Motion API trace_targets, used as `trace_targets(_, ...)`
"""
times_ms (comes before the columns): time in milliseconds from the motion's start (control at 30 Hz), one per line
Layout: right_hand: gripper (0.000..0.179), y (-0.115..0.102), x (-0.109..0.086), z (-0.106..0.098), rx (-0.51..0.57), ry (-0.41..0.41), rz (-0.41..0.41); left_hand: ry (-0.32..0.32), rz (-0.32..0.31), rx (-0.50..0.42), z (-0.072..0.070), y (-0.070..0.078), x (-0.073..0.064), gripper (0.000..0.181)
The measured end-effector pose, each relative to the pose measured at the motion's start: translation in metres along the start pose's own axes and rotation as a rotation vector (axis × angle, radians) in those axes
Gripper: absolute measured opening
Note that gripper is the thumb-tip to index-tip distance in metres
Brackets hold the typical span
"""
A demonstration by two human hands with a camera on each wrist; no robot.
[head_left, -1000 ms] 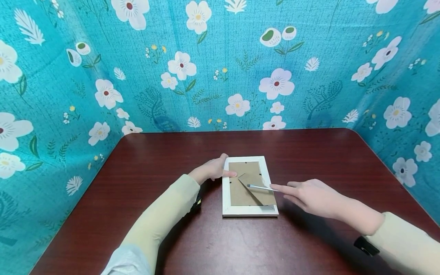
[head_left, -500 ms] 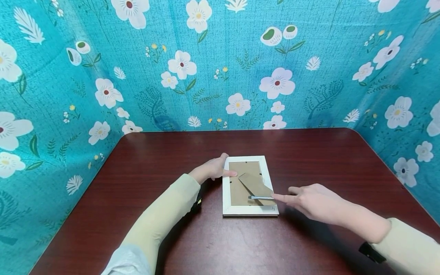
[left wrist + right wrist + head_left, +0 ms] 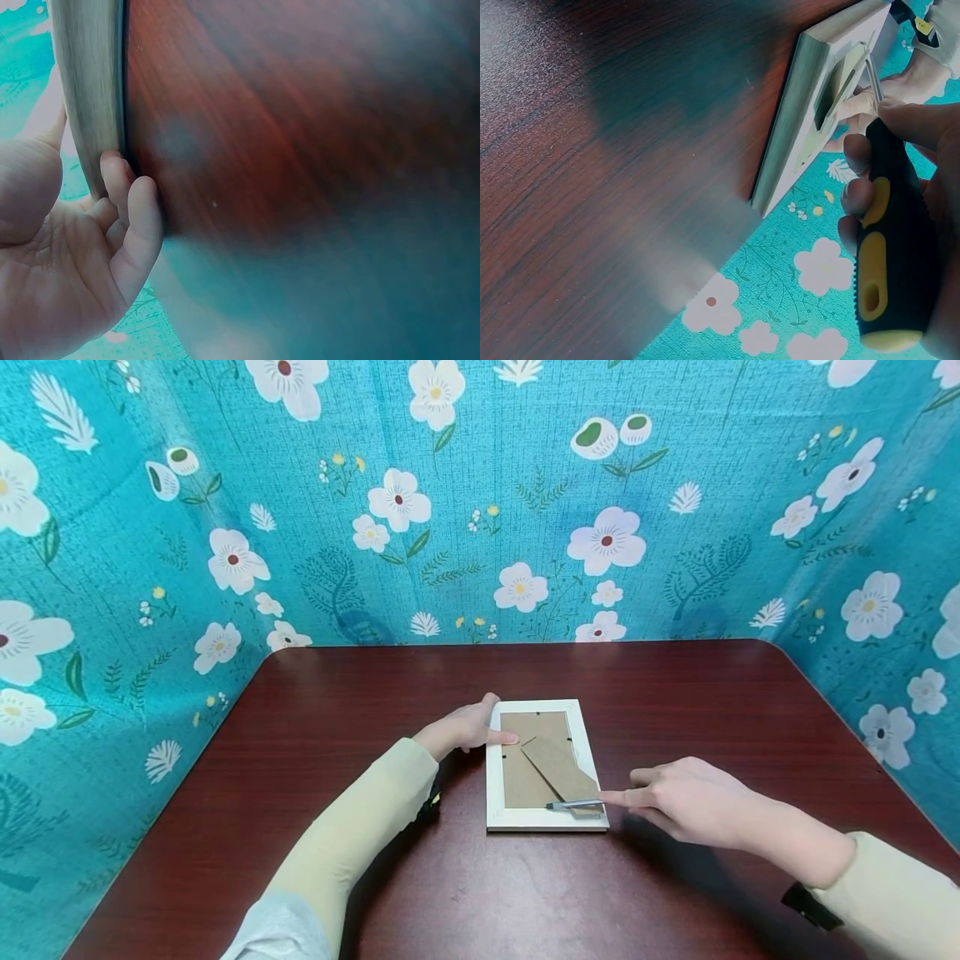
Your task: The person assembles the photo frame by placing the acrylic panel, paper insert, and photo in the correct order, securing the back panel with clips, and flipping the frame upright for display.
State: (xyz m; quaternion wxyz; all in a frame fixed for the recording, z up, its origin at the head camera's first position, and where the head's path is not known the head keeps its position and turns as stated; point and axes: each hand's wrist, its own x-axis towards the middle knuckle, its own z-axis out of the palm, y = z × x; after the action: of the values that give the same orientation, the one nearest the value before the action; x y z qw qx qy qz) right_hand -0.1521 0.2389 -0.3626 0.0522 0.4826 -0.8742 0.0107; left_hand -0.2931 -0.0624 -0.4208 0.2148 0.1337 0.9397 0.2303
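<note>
A white picture frame [image 3: 495,793] lies face down on the table, its brown backing board [image 3: 521,785] and slanted stand flap [image 3: 558,764] showing. At its upper left side, my left hand [image 3: 467,727] grips the border, thumb over the back; the left wrist view has its fingers [image 3: 139,232] curled against the frame's side [image 3: 90,82]. My right hand [image 3: 690,802] holds a flat-bladed screwdriver [image 3: 576,805] by its black and yellow handle [image 3: 900,247], index finger stretched along it toward the shaft. The blade crosses the flap's lower end, its tip near the bottom inner edge.
Several small dark tabs [image 3: 569,740] sit along the inner edge of the frame. Beneath is a dark red-brown wooden table [image 3: 360,710]. A blue floral cloth [image 3: 480,510] hangs behind it and at both sides. Dark bands [image 3: 810,906] are strapped at both wrists.
The screwdriver's tip has moved from the middle of the backing down to the frame's bottom inner edge, the right hand shifting slightly lower with it. My left hand has stayed in place.
</note>
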Motion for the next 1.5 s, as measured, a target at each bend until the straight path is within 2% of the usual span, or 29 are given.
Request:
trace_targets(400, 0.051, -0.004, 0.001, 0.002, 0.046, -0.054, 0.05, -0.014, -0.008, -0.009, 0.0, 0.002, -0.005, 0.086)
trace_targets(867, 0.045, -0.009, 0.012, -0.007, 0.014, -0.096, 0.046, -0.021, 0.009, -0.049, 0.0, 0.0, -0.005, 0.085)
trace_targets(1200, 0.027, -0.008, 0.033, -0.027, 0.19, -0.198, 0.14, -0.022, 0.007, -0.046, 0.002, -0.001, -0.004, 0.085)
trace_targets(1500, 0.028, -0.005, 0.037, -0.031, 0.271, -0.241, 0.222, -0.019, 0.026, -0.051, -0.002, 0.001, -0.005, 0.085)
